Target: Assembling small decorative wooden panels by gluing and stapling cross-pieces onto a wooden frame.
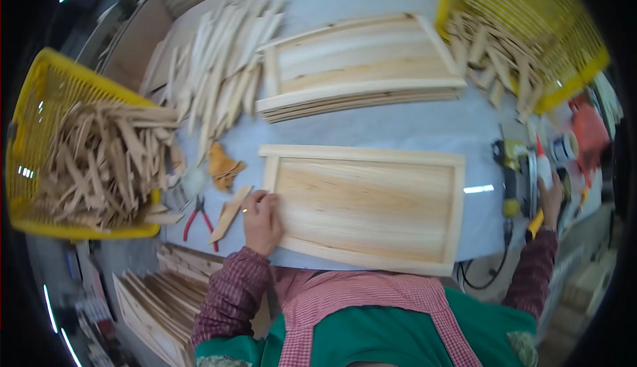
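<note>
A framed wooden panel lies flat in front of me. My left hand is closed on its left edge, fingers curled over the frame. Beside that hand lies a thin wood offcut, close to the fingers. My right hand reaches out to the tools at the far right. Its fingers are wrapped round the lower part of a white squeeze bottle with a red nozzle; the fingertips are partly hidden. A power tool with a black and yellowish body lies just left of the bottle.
Stacked framed panels lie behind, with loose wood strips to their left. Yellow baskets of wood scraps stand at both sides. Red-handled pliers and an orange cloth lie at left. A black cable hangs at the front edge.
</note>
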`<state>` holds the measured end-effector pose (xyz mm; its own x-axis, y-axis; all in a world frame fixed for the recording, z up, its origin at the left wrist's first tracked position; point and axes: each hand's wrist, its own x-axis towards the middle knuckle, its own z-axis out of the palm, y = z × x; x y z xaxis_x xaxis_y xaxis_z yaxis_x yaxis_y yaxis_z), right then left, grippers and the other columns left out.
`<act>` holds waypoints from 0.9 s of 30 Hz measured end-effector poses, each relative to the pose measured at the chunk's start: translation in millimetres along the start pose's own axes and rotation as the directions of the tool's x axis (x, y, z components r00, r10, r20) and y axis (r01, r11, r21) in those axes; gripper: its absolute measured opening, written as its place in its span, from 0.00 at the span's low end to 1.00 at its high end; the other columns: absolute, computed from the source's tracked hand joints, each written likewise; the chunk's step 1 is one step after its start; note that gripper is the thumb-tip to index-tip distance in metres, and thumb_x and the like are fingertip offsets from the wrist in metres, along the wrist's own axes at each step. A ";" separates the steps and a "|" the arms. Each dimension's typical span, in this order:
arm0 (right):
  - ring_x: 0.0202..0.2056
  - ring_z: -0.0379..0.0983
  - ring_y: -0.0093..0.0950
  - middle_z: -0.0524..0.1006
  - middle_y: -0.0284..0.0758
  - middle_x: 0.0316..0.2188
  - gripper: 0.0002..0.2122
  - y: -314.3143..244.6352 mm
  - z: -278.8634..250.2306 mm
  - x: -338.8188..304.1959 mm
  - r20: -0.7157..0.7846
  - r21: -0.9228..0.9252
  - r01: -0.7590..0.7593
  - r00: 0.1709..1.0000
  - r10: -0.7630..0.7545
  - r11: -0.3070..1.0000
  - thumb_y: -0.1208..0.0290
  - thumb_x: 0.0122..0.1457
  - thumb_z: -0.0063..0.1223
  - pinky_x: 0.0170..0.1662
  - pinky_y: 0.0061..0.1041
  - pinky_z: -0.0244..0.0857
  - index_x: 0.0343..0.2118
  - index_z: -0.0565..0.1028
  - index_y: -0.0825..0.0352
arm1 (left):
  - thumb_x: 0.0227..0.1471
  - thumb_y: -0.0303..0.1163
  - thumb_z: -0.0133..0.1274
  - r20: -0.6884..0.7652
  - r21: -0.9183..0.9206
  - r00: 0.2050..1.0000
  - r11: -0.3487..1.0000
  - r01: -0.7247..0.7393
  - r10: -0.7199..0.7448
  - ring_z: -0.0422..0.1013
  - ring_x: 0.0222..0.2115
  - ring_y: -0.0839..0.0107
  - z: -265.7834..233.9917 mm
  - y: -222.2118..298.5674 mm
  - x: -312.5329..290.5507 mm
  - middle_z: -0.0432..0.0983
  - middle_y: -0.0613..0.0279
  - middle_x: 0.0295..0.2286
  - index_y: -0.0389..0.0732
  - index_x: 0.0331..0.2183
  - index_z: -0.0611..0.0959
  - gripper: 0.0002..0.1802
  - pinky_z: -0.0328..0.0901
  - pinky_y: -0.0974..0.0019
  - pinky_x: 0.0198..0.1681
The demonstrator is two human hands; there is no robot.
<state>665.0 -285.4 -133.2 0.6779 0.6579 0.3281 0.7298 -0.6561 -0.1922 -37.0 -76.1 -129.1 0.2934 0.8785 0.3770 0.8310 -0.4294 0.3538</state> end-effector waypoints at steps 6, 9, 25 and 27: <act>0.43 0.70 0.36 0.72 0.45 0.44 0.30 18.8 16.7 21.1 0.240 0.431 -0.326 0.940 0.241 0.841 0.57 0.51 0.58 0.46 0.32 0.62 0.53 0.66 0.70 | 0.44 0.23 0.51 -0.039 -0.031 0.999 0.999 0.021 -0.022 0.66 0.39 0.53 -19.2 -35.9 56.5 0.68 0.52 0.36 0.38 0.39 0.75 0.15 0.62 0.58 0.43; 0.44 0.69 0.35 0.72 0.44 0.45 0.28 1.2 -2.6 18.3 0.311 0.699 -0.507 0.850 0.425 0.504 0.60 0.51 0.59 0.44 0.31 0.64 0.53 0.66 0.70 | 0.47 0.27 0.52 -0.131 -0.045 0.989 0.997 0.059 -0.065 0.67 0.37 0.53 -12.0 -67.2 117.2 0.68 0.52 0.35 0.38 0.37 0.74 0.12 0.63 0.57 0.41; 0.44 0.68 0.34 0.68 0.40 0.47 0.21 -32.1 -84.6 -20.3 -0.135 0.881 -0.015 0.950 0.283 0.473 0.72 0.59 0.50 0.46 0.30 0.66 0.55 0.63 0.64 | 0.47 0.43 0.55 -0.003 0.512 0.991 0.851 0.118 -0.135 0.67 0.44 0.59 68.0 -142.6 273.0 0.69 0.53 0.40 0.38 0.39 0.77 0.21 0.65 0.59 0.44; 0.43 0.68 0.33 0.69 0.39 0.46 0.20 -59.6 -82.1 -22.7 -0.007 0.971 -0.077 0.938 0.347 0.227 0.70 0.59 0.50 0.44 0.30 0.67 0.54 0.63 0.65 | 0.48 0.42 0.54 0.046 0.523 0.990 0.848 0.092 -0.136 0.67 0.45 0.59 67.2 -145.6 269.7 0.70 0.53 0.40 0.38 0.39 0.77 0.20 0.65 0.59 0.43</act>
<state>598.9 -291.6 -53.3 0.8884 0.3867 0.2473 0.1996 0.1598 -0.9668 -47.1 237.5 -136.4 0.1994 0.9374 0.2856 0.9783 -0.1737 -0.1128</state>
